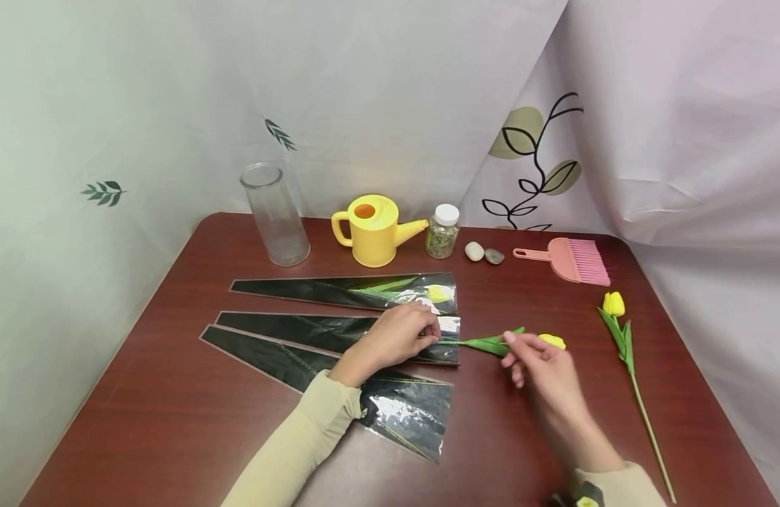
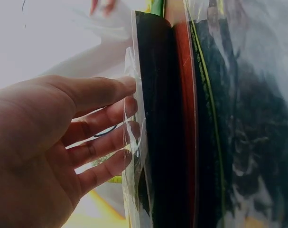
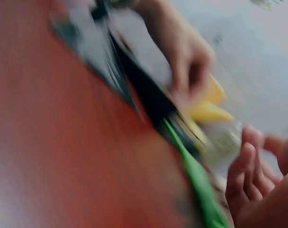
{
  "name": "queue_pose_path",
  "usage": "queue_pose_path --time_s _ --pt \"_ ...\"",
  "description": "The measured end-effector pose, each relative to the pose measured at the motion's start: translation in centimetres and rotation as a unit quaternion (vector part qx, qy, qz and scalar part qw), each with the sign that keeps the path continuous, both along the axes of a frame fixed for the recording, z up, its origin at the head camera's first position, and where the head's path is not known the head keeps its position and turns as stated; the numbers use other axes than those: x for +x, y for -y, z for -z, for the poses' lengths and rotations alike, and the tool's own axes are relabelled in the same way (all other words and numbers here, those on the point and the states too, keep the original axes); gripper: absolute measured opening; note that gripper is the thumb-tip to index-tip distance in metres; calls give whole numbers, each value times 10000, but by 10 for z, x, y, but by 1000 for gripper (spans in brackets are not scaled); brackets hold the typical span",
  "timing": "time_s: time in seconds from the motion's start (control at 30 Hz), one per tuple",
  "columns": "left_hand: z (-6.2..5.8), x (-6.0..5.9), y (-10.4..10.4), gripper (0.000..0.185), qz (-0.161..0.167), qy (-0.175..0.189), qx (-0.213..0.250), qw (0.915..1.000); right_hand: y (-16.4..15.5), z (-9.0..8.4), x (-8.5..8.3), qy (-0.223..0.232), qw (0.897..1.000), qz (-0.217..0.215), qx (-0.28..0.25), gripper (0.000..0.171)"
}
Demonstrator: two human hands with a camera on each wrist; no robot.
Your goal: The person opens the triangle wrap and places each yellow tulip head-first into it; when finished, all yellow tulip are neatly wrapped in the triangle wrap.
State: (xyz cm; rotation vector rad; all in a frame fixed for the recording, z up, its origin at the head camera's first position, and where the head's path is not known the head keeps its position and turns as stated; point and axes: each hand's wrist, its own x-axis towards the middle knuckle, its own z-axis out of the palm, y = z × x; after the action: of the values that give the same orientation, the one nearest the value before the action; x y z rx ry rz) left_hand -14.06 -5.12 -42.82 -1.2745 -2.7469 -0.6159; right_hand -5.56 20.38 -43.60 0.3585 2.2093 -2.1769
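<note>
My left hand pinches the clear upper film at the mouth of the middle flower sleeve, a tapered bag with a black back. In the left wrist view, thumb and fingertips meet at the film's edge. A yellow artificial tulip lies with its stem in that mouth, its leaves and bloom outside. Over the leaves hovers my right hand, fingers loosely bent; in the right wrist view the green leaf passes beside the fingers, not between them. That view is blurred.
A sleeve with a tulip inside lies behind, another sleeve in front. A second tulip rests at right. Along the back stand a glass vase, yellow watering can, jar, stones and pink brush.
</note>
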Motion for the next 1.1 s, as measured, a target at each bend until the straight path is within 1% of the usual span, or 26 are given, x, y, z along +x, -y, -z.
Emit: queue_pose_path --time_s 0.03,0.07,0.1,0.13,0.17,0.2,0.27,0.3,0.33,0.37,0.4,0.47,0.57,0.7,0.87,1.0,1.1 --pt "0 0 0 8 7 -2 -4 10000 -11 -3 -1 -316 9987 -117 374 40" --pt "1 0 -1 8 15 -7 -4 10000 -21 -6 -2 -666 9933 -237 910 34" --pt "1 -1 -1 8 21 -8 -7 10000 -31 -8 -3 -1069 9813 -409 1547 27" --pt "2 -1 -1 8 19 -7 -6 10000 -39 -10 -6 -1521 9609 -587 2238 20" --pt "2 -1 -1 8 16 -3 7 10000 -46 -11 -8 -1951 9331 -723 2931 16" --pt "2 -1 0 8 13 -2 8 10000 -52 -11 -11 -2349 9030 -857 3493 16" --pt "3 0 0 7 10 12 20 10000 -62 -10 -18 -3071 8380 -1080 4380 22" --pt "3 0 0 7 8 19 22 10000 -66 -8 -21 -3344 8131 -1222 4606 25" --pt "4 0 0 7 14 26 40 10000 -68 -6 -23 -3520 7961 -1369 4728 26" --pt "4 0 0 7 19 24 54 10000 -70 -5 -26 -3622 7844 -1498 4808 27" --pt "4 0 0 8 22 17 53 10000 -72 -3 -28 -3705 7748 -1601 4865 27" --pt "4 0 0 8 32 -6 78 10000 -74 0 -31 -3766 7642 -1744 4936 25" --pt "3 0 -1 7 30 -50 94 9999 -75 3 -34 -3817 7499 -1825 5086 22" --pt "3 0 -1 7 -2 -33 80 10000 -77 6 -35 -3864 7383 -1863 5205 22" --pt "3 0 -2 5 -26 -16 34 10000 -78 7 -35 -3899 7357 -1869 5214 23" --pt "3 0 -2 5 -22 -28 12 10000 -77 9 -36 -3886 7320 -1891 5267 21" --pt "3 -1 -1 5 -19 -37 11 10000 -76 9 -37 -3856 7320 -1880 5293 19"
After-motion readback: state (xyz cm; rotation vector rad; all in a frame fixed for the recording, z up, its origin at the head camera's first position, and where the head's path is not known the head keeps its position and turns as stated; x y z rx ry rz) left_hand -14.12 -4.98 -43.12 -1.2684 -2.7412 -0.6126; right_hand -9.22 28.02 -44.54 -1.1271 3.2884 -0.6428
